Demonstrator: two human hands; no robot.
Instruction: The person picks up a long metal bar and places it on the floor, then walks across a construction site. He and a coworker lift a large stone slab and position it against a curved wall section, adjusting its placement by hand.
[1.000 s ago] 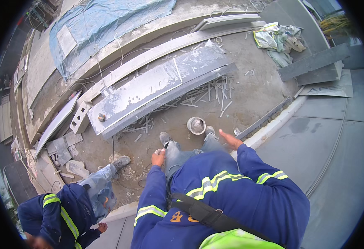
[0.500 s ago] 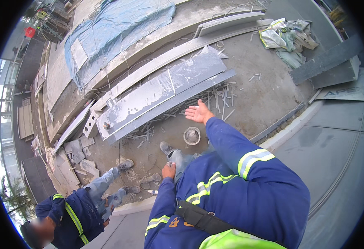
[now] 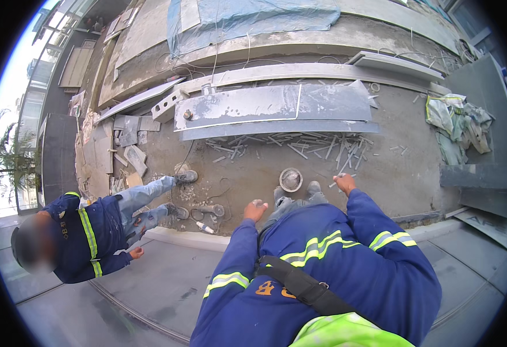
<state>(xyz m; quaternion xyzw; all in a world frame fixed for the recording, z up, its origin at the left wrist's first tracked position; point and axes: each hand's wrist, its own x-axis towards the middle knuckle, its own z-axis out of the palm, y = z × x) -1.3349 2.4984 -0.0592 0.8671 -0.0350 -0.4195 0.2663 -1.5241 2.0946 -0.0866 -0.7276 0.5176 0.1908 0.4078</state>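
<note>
My left hand (image 3: 255,211) is closed in front of my left thigh. A small pale bit shows at its fingertips, too small to name. My right hand (image 3: 345,183) hangs past my right foot with its fingers curled in. Whether it holds anything is hard to make out. Between my feet and the slabs stands a round bucket (image 3: 291,180) with grey stuff inside. Beyond it lies a long grey stone slab (image 3: 247,107) dusted with white powder, with a narrower slab (image 3: 276,128) along its near edge. Many thin stone strips (image 3: 299,151) are scattered beneath and beside them.
A co-worker (image 3: 100,231) in a blue reflective jacket stands at my left. By that person's feet lies an angle grinder-like tool (image 3: 210,210) with a cord. Crumpled sacks (image 3: 458,124) and dark panels (image 3: 479,182) lie at the right. A blue tarp (image 3: 259,18) covers the far ledge.
My right hand has gone from an open, outstretched palm to curled fingers, lower and nearer my body. My view has turned, so the slab now lies level across it.
</note>
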